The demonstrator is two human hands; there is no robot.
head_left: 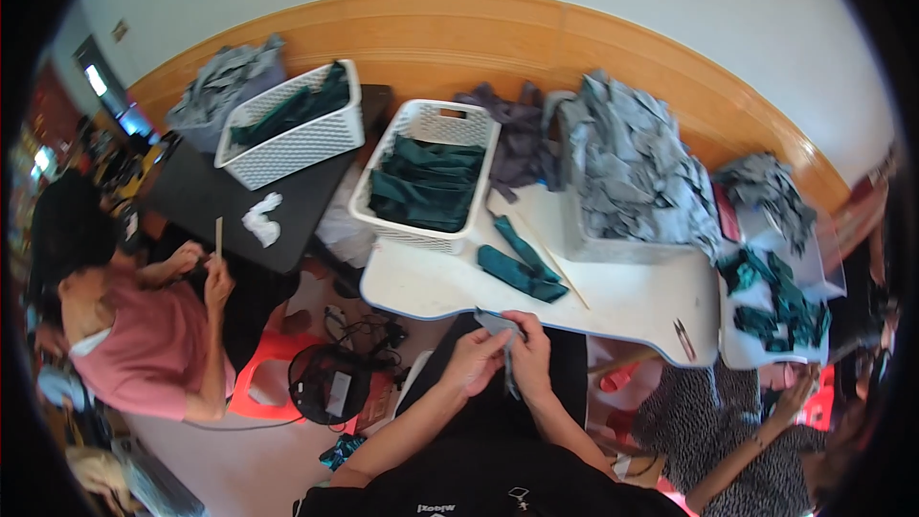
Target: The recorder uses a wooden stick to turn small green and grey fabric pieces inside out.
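Note:
Just in front of my body, over my lap, a small grey piece of cloth (493, 322) is pinched between my two hands. My left hand (474, 364) grips it from the left with bent fingers. From the right, my right hand (529, 354) closes on its upper part, and a narrow strip hangs below the fingers. On the white table (431, 280) beyond my hands lie two folded dark green cloth pieces (522, 274). Beside them is a thin wooden stick (555, 263). Small thread snips (684, 338) lie near the table's right front edge.
A white basket (360, 201) of green cloth and a bin (622, 247) heaped with grey cloth stand on the table. Another white basket (297, 151) sits on the black table. A person in pink (158, 354) works at left, another person (756, 450) at right. A black fan (330, 383) stands left.

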